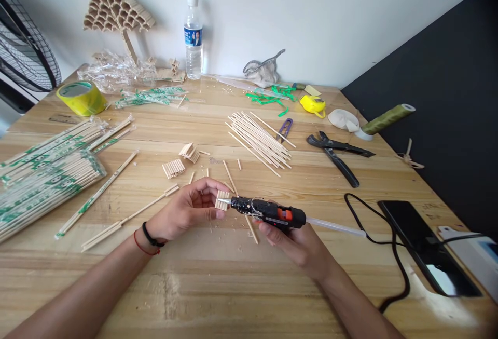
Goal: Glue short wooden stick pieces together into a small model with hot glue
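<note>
My left hand [194,205] pinches a small block of short wooden sticks [222,200] laid side by side. Wrapped around a black glue gun [268,211], my right hand [290,240] holds its nozzle against or just over that block; whether the tip touches I cannot tell. A clear glue stick [336,226] juts from the gun's back end. Beyond my left hand lie two similar stick blocks, one [173,168] nearer and one [189,152] a little farther off. Long thin sticks [251,227] and short cut pieces are scattered around and under my hands.
A loose pile of chopsticks [260,141] lies at centre, near purple snips [286,129] and black cutters [336,152]. Wrapped chopsticks [50,188] and yellow tape [81,97] are at left. A bottle [193,40] stands at back. A cable [402,271] runs beside a phone [428,245] at right.
</note>
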Motion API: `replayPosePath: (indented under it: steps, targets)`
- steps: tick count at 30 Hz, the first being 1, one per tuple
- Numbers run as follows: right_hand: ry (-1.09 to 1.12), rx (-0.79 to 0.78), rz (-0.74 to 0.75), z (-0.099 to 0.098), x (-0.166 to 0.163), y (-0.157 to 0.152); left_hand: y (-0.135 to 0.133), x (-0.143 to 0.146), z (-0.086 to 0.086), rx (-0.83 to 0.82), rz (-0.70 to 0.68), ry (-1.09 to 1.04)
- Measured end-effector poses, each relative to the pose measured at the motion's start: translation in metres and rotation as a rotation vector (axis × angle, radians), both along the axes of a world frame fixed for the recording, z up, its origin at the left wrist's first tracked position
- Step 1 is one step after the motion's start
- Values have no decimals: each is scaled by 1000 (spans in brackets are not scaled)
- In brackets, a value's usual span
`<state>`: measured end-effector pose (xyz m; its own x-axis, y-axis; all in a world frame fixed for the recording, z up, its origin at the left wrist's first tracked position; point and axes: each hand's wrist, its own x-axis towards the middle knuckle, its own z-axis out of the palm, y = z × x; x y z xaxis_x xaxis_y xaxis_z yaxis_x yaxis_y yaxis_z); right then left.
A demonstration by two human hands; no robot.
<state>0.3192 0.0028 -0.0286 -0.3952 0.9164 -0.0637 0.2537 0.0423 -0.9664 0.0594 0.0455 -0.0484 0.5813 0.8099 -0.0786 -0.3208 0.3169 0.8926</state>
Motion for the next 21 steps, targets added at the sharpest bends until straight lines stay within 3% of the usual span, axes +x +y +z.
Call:
replayPosePath:
  steps: [21]
  targets:
    - [-60,52,16,1,3,1,1,1,2,-36,-11,-15]
